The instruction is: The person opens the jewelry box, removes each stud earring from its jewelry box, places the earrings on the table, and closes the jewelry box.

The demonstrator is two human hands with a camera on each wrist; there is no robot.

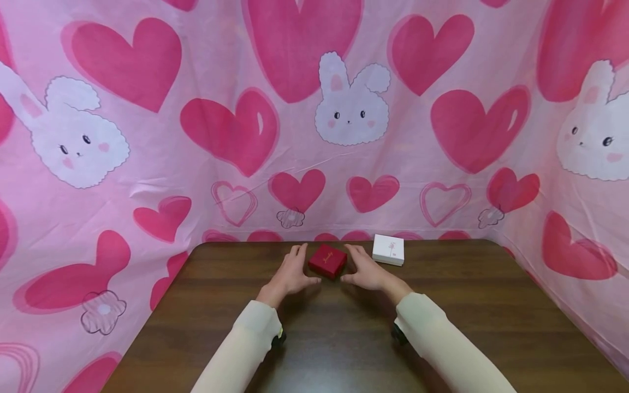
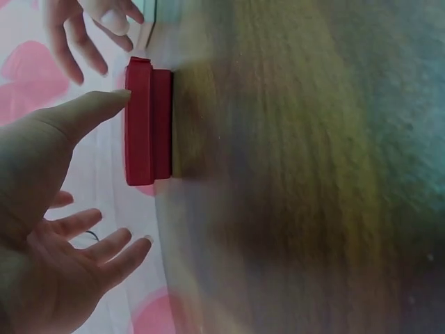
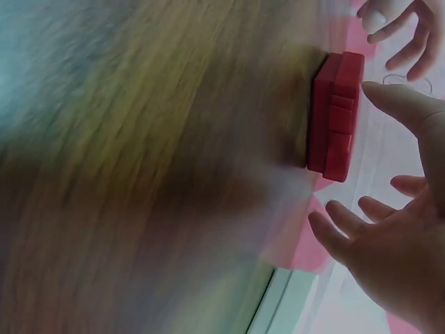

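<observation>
"Two points are wanted from the head view: grip and room."

"Nothing is pinched. The left hand (image 1: pixel 292 275) and right hand (image 1: pixel 366 270) are held spread, one on either side of the red box (image 1: pixel 328 261), which is set near the far edge of the table (image 1: pixel 334 338). Little room is left behind it, where cloth (image 1: pixel 290 142) is hung; broad bare wood is offered on the near side. The white box (image 1: pixel 388 250), just beside the right hand, could be knocked if that hand were swung outward."

"And from the left wrist?"

"Spread fingers again. The lid (image 2: pixel 139 125) is overlapped by the left thumb (image 2: pixel 90 111); whether it is touched cannot be told. If only the lid were gripped, the base (image 2: pixel 162 125) could be dropped."

"From the right wrist?"

"Fingers are likewise parted. If uneven pressure were applied, the red box could be skidded toward the far edge."
</observation>
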